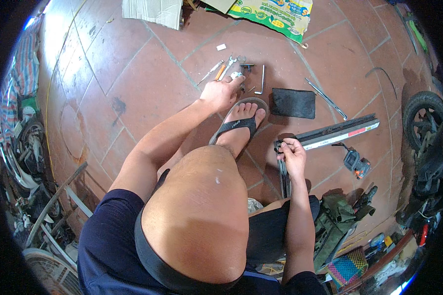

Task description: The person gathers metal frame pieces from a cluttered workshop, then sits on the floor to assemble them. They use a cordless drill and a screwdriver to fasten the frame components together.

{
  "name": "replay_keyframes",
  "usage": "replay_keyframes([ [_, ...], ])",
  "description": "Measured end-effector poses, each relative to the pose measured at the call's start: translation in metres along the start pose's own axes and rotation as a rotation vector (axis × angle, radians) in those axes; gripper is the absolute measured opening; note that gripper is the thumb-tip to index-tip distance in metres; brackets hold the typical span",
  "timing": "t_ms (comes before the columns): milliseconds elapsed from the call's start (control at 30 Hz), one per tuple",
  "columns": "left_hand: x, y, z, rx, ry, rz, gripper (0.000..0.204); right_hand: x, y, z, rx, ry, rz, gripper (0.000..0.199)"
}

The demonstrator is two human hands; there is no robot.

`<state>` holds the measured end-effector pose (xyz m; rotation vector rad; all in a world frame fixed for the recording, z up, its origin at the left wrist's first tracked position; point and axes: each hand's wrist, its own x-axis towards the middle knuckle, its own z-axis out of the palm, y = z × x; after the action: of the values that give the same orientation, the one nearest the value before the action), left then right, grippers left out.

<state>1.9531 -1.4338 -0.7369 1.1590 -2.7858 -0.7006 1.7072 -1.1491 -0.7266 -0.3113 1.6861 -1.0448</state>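
My left hand (220, 93) is down at a cluster of tools on the tiled floor. Its fingers are bent around a small white-and-blue thing (237, 75) whose kind I cannot make out. Right beside it lie a wrench (227, 68), an orange-handled tool (220, 72), a slim silver tool (210, 73), a small black part (247, 65) and a hex key (262, 81). With thumb and fingers, my right hand (293, 155) pinches the corner where two black bars meet. One long bar (337, 132) with a white side runs off right; the other bar (284, 179) points back toward me.
My sandalled foot (238, 128) stands between my hands. Right of the tools lie a black pad (293, 103) and a metal rod (326, 99). A grey-and-orange device (356, 163) is beyond the bar, and a green bag (337, 211) near my right arm. Cardboard (155, 11) and a printed sack (273, 19) are at the far edge.
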Motion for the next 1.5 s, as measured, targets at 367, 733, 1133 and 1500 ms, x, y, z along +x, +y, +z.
replay_keyframes([
  [367,-0.004,-0.016,-0.009,0.205,-0.036,-0.140,0.028,0.001,-0.002,-0.002,0.016,-0.030,0.000,0.015],
  [733,0.046,0.015,-0.016,0.168,-0.230,-0.328,0.051,0.003,0.001,-0.004,0.026,-0.033,0.011,0.016],
  [1133,0.030,0.042,0.003,0.120,-0.442,-0.349,0.036,0.003,-0.004,-0.002,0.020,-0.017,0.052,0.017],
  [1500,-0.061,-0.025,0.019,-0.230,0.223,-0.532,0.026,0.000,-0.006,0.000,0.019,-0.023,0.049,0.017],
])
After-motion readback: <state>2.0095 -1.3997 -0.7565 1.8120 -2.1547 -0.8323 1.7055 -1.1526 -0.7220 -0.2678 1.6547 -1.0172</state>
